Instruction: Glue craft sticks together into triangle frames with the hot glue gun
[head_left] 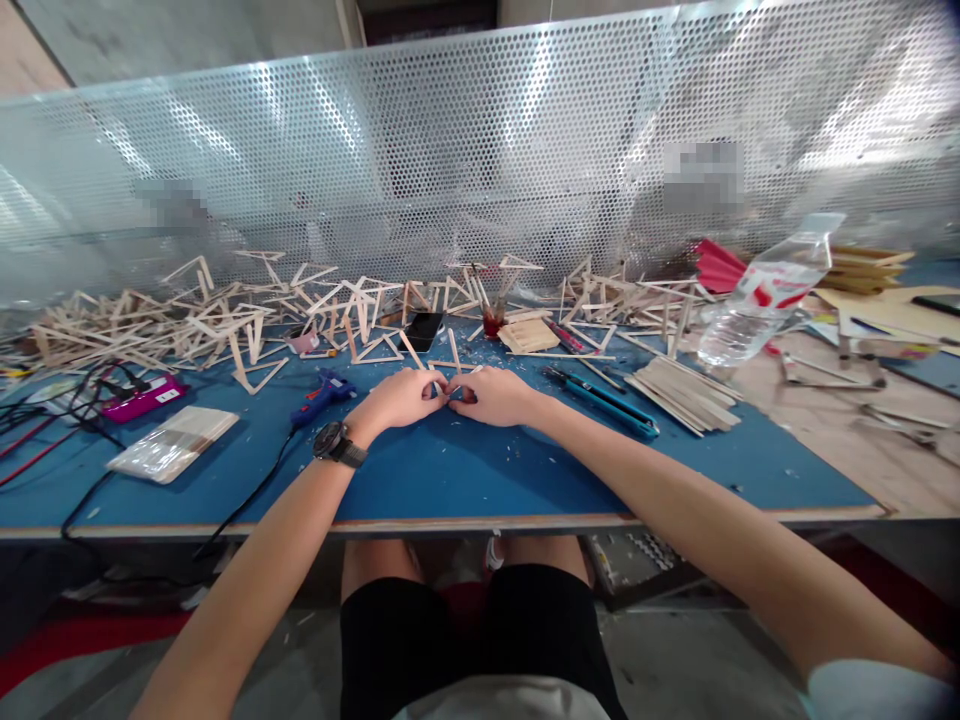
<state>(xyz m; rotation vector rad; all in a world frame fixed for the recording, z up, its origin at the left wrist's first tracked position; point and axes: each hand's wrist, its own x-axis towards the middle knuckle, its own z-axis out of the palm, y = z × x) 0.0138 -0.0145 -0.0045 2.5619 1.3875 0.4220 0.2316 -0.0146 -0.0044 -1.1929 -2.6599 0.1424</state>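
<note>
The left hand (pixel 411 397) and right hand (pixel 496 396) pinch thin wooden sticks (pixel 412 350), fingertips close together, probably to keep them steady, above the middle of the blue surface (pixel 510 485), back from its front edge. A glue gun (pixel 321 398) lies nearby, probably for easy reach.

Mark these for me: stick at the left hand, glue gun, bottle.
Stick (pixel 412 350): head view, on its bare length above the fingers (pixel 429 377).
Glue gun (pixel 322 397): head view, on its blue body.
Bottle (pixel 774 287): head view, on its label.

txt: none legible | btl lbl (pixel 780 286): red print, too blurry to rd
</note>
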